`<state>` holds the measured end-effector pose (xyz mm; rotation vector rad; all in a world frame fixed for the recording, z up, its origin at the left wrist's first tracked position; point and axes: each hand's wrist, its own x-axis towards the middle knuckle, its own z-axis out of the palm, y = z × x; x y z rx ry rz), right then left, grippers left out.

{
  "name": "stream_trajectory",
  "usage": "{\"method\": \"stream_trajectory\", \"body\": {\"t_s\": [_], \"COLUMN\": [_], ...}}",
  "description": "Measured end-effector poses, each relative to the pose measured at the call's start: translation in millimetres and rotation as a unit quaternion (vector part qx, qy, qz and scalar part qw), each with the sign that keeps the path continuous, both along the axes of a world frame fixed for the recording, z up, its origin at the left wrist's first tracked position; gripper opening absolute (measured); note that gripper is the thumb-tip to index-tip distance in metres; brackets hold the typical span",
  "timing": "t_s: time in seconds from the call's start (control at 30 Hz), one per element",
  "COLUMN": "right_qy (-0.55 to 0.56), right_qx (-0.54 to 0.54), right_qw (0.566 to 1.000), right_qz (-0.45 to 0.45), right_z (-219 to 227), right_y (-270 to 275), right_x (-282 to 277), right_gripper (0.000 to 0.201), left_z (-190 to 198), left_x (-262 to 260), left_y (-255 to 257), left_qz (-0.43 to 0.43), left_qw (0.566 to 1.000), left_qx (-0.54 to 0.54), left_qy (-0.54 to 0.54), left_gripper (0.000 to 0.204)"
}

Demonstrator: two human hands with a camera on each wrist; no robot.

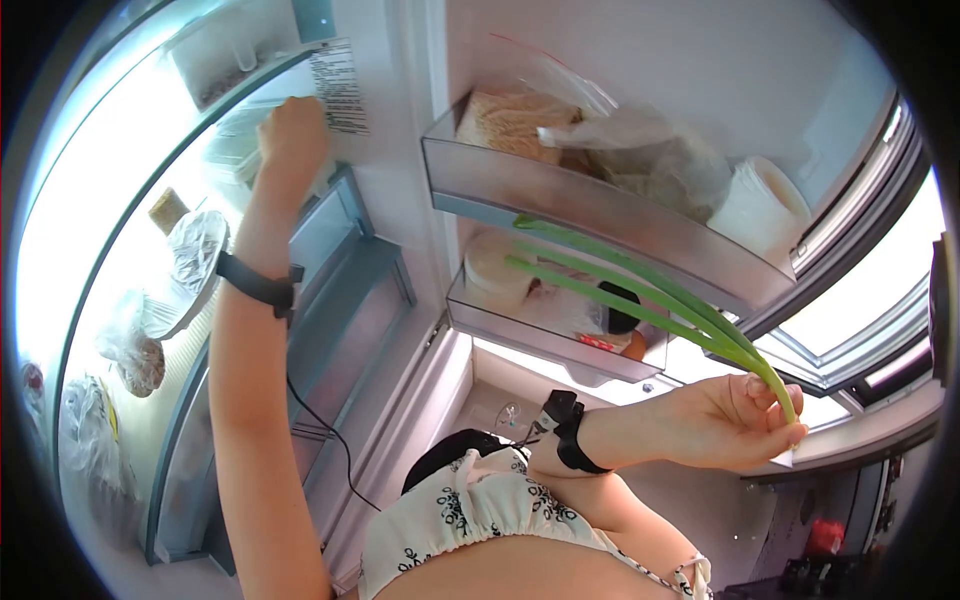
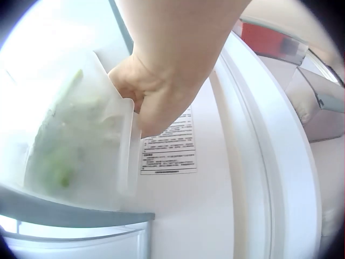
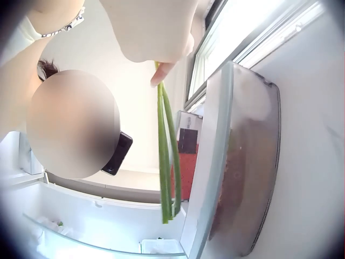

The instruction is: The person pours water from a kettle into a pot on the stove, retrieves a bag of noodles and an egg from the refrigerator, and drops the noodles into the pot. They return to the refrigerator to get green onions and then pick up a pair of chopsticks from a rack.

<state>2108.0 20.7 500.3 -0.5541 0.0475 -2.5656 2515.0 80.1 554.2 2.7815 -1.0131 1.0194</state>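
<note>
From the head camera, the left hand [image 1: 293,135] reaches up to the edge of a shelf inside the open fridge, its fingers closed on a frosted clear plastic container [image 1: 235,150] that stands at the shelf's front edge beside the printed white label [image 1: 338,85] on the fridge wall. The right hand [image 1: 745,420] is held out near the fridge door, fingers curled round the pale base of a bunch of long green spring onion stalks [image 1: 640,300], whose leaves stretch across the front of the grey plastic door bins [image 1: 560,200]. Those bins hold bags and a white tub.

The left wrist camera shows the left hand [image 2: 153,100] gripping the container's [image 2: 75,140] near corner; green pieces show blurred through its wall, and it is tilted over the grey shelf rail [image 2: 70,213].

The right wrist camera shows the right hand [image 3: 153,29] pinching the stalks [image 3: 167,151], which hang straight down beside the door bin [image 3: 242,162].

Judging by this, the step in hand seems to be taking vegetables from the fridge: one bunch is already out, and the container is being handled at the shelf edge. The next move would call for a firm one-handed grip on the container's rim, lifting it clear of the rail without tipping it, with the stalks kept away from the door bins.
</note>
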Motion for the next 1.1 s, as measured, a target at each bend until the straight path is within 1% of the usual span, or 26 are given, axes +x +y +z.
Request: {"method": "stream_trajectory", "body": {"t_s": [0.03,0.07,0.1,0.13,0.2,0.27,0.3,0.33,0.4,0.43,0.47,0.53,0.57,0.6,0.67,0.7,0.73,0.77,0.83,0.87,0.9,0.93,0.97,1.03,1.07,1.1], "right_qy": [-0.036,-0.037,-0.025,-0.014,-0.029,0.055,0.061,0.108,0.162,0.146,0.111,0.138,0.144,0.149,0.154,0.154,0.153,0.154,0.169,0.182,0.205,0.236,0.249,0.265,0.269,0.279], "right_qx": [0.006,0.005,-0.004,-0.012,0.019,0.008,0.047,0.010,0.007,0.094,0.089,0.081,0.077,0.074,0.066,0.073,0.078,0.081,0.092,0.106,0.135,0.094,0.094,0.099,0.104,0.083], "right_qw": [0.999,0.999,0.999,0.998,0.997,0.981,0.976,0.940,0.914,0.933,0.923,0.898,0.889,0.879,0.863,0.846,0.828,0.826,0.814,0.811,0.812,0.800,0.794,0.791,0.784,0.770], "right_qz": [0.036,0.028,0.048,0.067,0.068,0.186,0.204,0.323,0.372,0.315,0.357,0.410,0.427,0.446,0.477,0.505,0.533,0.536,0.549,0.546,0.529,0.543,0.546,0.542,0.550,0.567], "right_z": [-1,-3,-6,-7,-14,-31,-29,-36,-51,-52,-64,-73,-77,-80,-86,-89,-92,-96,-103,-104,-98,-97,-93,-87,-86,-89], "right_y": [-2,-4,-6,-8,-14,-23,-22,-29,-40,-44,-55,-64,-72,-79,-94,-102,-112,-122,-142,-151,-154,-161,-163,-165,-170,-177], "right_x": [-8,-16,-25,-33,-58,-88,-92,-111,-133,-132,-143,-152,-156,-158,-157,-155,-151,-146,-138,-132,-125,-122,-119,-114,-116,-119], "right_gripper": [0.026,0.026,0.025,0.024,0.024,0.021,0.022,0.022,0.023,0.025,0.025,0.024,0.023,0.022,0.021,0.021,0.021,0.020,0.020,0.021,0.021,0.021,0.021,0.025,0.027,0.027], "left_z": [-3,-3,-2,-1,-5,-6,-7,-7,-7,-2,-1,-5,-15,-23,-32,-30,-28,-27,-24,-20,-16,-12,-7,1,4,7], "left_x": [5,11,16,21,30,38,41,45,48,41,38,41,41,31,9,-19,-47,-75,-137,-166,-196,-221,-240,-270,-280,-287], "left_y": [2,6,10,14,23,28,28,29,30,28,25,23,26,26,30,32,36,41,44,43,39,38,36,30,25,21], "left_qz": [-0.008,0.011,0.029,0.022,0.048,0.057,0.073,0.067,0.077,0.097,0.095,0.136,0.144,0.150,0.091,0.022,-0.052,-0.124,-0.241,-0.225,-0.290,-0.353,-0.336,-0.355,-0.343,-0.350], "left_qw": [1.000,1.000,0.999,0.999,0.999,0.998,0.997,0.998,0.997,0.995,0.995,0.989,0.983,0.982,0.973,0.970,0.963,0.947,0.911,0.913,0.902,0.887,0.891,0.894,0.897,0.897], "left_qx": [0.000,0.006,0.012,0.012,0.010,0.008,0.008,0.006,0.009,0.022,0.024,0.045,0.031,0.034,-0.048,-0.110,-0.175,-0.239,-0.261,-0.259,-0.254,-0.249,-0.253,-0.227,-0.226,-0.238], "left_qy": [0.003,0.018,0.031,0.026,-0.002,-0.009,-0.011,-0.009,-0.028,0.001,0.004,-0.030,-0.110,-0.106,-0.204,-0.218,-0.198,-0.177,-0.210,-0.220,-0.194,-0.164,-0.171,-0.152,-0.160,-0.130], "left_gripper": [0.013,0.014,0.015,0.015,0.020,0.023,0.026,0.026,0.024,0.026,0.026,0.036,0.049,0.049,0.056,0.047,0.041,0.035,0.025,0.025,0.022,0.021,0.021,0.021,0.021,0.020]}}
